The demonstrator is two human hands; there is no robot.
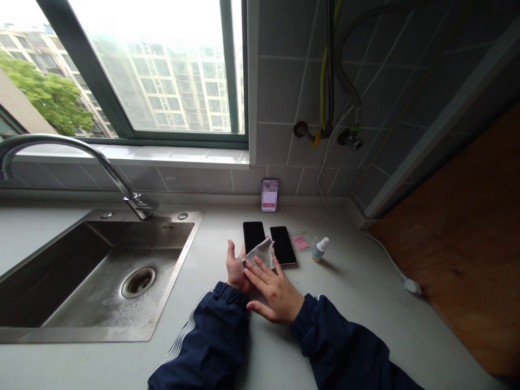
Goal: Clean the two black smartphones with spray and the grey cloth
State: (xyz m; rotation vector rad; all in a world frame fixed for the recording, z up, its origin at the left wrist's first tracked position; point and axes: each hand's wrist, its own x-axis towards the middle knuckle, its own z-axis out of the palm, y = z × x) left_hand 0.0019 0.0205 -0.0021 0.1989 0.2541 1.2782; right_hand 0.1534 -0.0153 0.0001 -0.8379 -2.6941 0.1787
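A pale grey cloth lies between my two hands, above the counter. My left hand is palm up beneath it and holds it; the thumb sticks out, and most of the other fingers are hidden by the cloth. Flat on top of the cloth rest the stretched, slightly spread fingers of my right hand. Just beyond the hands lie two dark-screened phones, the left phone partly covered by the cloth and the right phone beside it. A small white-capped spray bottle stands to the right, near a pink packet.
A steel sink with a chrome faucet takes up the left side. Another phone with a lit, blurred screen leans against the tiled wall. A white cable runs along the right of the counter. Hoses hang above.
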